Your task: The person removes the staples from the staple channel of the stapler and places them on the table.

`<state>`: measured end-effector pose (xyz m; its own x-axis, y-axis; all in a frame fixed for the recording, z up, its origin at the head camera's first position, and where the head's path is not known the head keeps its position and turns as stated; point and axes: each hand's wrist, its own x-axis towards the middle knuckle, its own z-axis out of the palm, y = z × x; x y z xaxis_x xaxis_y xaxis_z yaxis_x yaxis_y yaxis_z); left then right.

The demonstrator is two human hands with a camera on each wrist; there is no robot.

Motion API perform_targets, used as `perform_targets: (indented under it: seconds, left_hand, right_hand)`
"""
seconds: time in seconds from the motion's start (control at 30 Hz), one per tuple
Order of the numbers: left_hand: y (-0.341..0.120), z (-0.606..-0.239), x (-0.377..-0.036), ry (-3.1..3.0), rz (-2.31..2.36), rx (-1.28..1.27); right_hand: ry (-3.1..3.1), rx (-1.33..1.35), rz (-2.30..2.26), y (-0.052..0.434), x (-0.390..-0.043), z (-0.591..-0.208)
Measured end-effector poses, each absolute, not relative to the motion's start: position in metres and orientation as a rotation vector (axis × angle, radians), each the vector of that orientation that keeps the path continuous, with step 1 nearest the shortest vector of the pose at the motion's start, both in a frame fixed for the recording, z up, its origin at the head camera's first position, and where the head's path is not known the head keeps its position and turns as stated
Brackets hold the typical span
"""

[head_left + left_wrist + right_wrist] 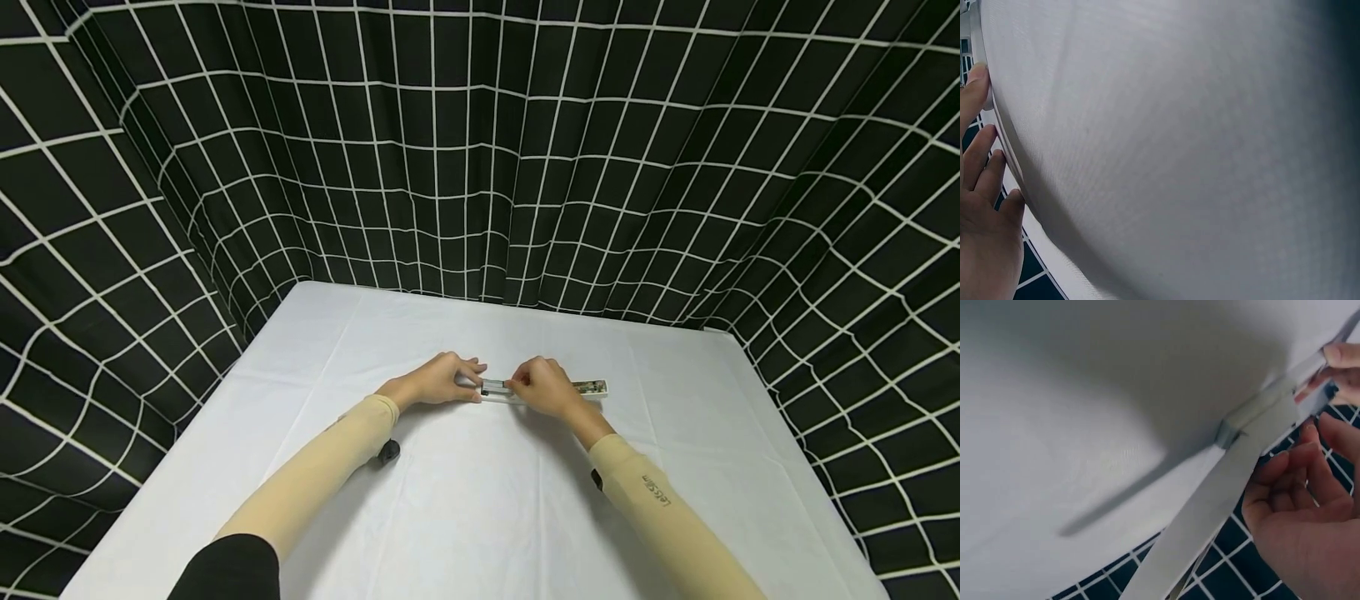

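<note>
A long, narrow white case (497, 398) lies crosswise on the table, with a greenish patterned strip (591, 387) at its right end. My left hand (438, 379) holds the left end, thumb on the near side and fingers on the far side. In the left wrist view, the fingers of that hand (988, 181) are spread along the table edge. My right hand (546, 385) bends over the middle of the case, thumb and fingertips pinching at a grey piece (493, 385) in it. The right wrist view shows a block-like section (1260, 412) on the case beside the curled fingers.
White cloth covers the table (465, 500). A black curtain with a white grid (480, 167) hangs behind and at both sides. A dark round device (388, 452) sits under the left wrist.
</note>
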<state>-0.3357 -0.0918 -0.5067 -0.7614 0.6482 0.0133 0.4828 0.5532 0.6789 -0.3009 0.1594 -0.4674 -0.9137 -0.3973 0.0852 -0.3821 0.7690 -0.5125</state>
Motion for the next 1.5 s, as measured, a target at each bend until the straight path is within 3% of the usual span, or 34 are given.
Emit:
perform_targets:
  seconds: [0.63,1.5]
  left_hand:
    - [-0.093,-0.511,-0.338,2.55,1.019,0.956]
    - [-0.093,-0.509,-0.337,2.549,1.037,0.942]
  right_hand:
    - [2.802,-0.359,-1.022,0.145,-0.298,-0.464]
    - [2.664,-0.263,-1.022,0.147,-0.298,-0.456]
